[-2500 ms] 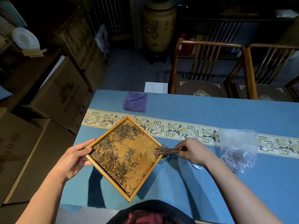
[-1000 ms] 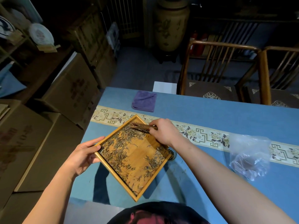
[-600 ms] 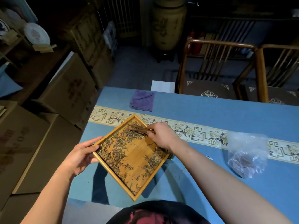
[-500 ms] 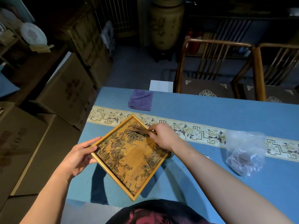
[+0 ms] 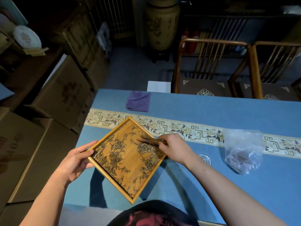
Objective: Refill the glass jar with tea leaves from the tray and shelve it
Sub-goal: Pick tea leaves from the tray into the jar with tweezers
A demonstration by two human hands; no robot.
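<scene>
Left hand (image 5: 74, 160) grips the left corner of the square bamboo tray (image 5: 128, 158), fingers clenched on its rim, holding it tilted above the blue-clothed bench (image 5: 211, 115). Right hand (image 5: 175, 148) pinches a slim brown wooden scoop (image 5: 150, 140), its tip lying in the dark loose tea leaves (image 5: 147, 148) heaped at the tray's right corner. The glass jar is hidden under that corner; a crumpled clear plastic bag (image 5: 243, 150) lies well to the right.
</scene>
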